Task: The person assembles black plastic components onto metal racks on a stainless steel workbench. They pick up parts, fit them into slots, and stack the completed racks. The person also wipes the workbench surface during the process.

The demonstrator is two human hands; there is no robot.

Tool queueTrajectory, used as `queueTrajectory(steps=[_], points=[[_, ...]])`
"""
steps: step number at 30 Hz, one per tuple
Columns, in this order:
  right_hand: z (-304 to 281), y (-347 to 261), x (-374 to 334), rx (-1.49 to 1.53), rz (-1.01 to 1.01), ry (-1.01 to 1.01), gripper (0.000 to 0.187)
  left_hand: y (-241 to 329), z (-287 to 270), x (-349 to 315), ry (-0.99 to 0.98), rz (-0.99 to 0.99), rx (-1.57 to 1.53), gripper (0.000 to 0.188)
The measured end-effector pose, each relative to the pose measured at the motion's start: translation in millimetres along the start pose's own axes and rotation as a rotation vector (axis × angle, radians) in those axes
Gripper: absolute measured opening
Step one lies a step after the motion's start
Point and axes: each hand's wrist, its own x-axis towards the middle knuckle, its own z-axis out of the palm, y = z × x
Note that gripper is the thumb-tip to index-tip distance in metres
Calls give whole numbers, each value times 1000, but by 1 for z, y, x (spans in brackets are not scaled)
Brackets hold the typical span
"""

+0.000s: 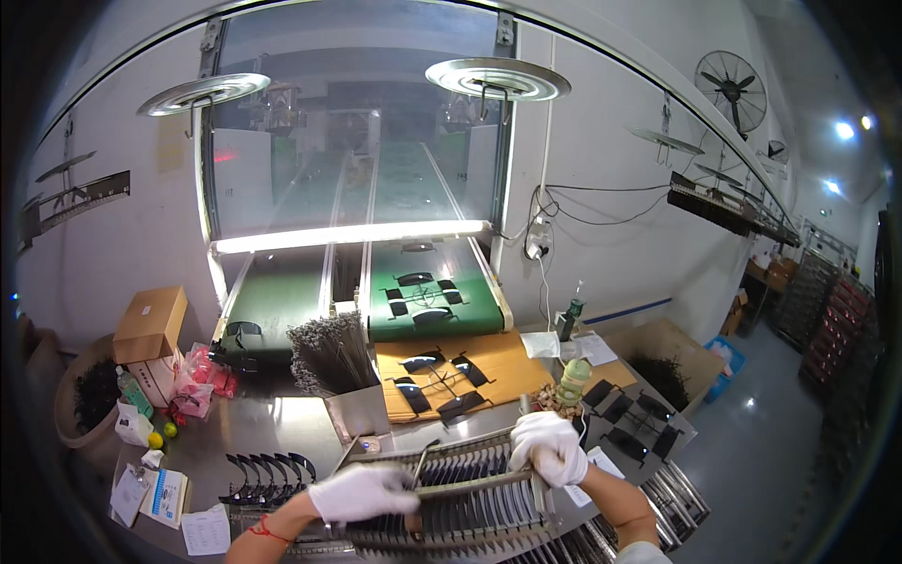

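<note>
A long metal slotted rack [489, 470] lies in front of me, holding rows of dark curved blades set closely side by side. My right hand [550, 449], in a white glove, is closed round the rack's far right end. My left hand [362, 493], gloved too, reaches over the rack's left part with its fingers stretched out. Its fingertips are slightly blurred, and I make out nothing held in them. Close to them a thin bent metal rod [426, 457] rises from the rack. Several black curved pieces [268, 475] lie in a row left of the rack.
Behind the rack, black four-panel pieces on wire frames lie on an orange-yellow sheet [442, 381] and a green conveyor belt [432, 310]. A bin of thin wires [331, 362] stands beside them. Cardboard boxes [150, 324] and papers [205, 529] sit left; a green bottle [572, 381] stands right.
</note>
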Motion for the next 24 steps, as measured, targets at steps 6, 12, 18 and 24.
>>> queueTrajectory(steps=[6,12,18,24], points=[[-26,2,47,-581,-44,547,18,-12,-17,-37,1049,423,-305,46],[-104,32,177,-916,-299,800,20,-52,14,-59,1106,252,-225,44],[-163,25,255,-1060,-201,909,27,-82,42,-86,1162,95,-577,33],[-180,36,321,-1209,-74,852,35,-79,48,-80,1022,114,-756,32]])
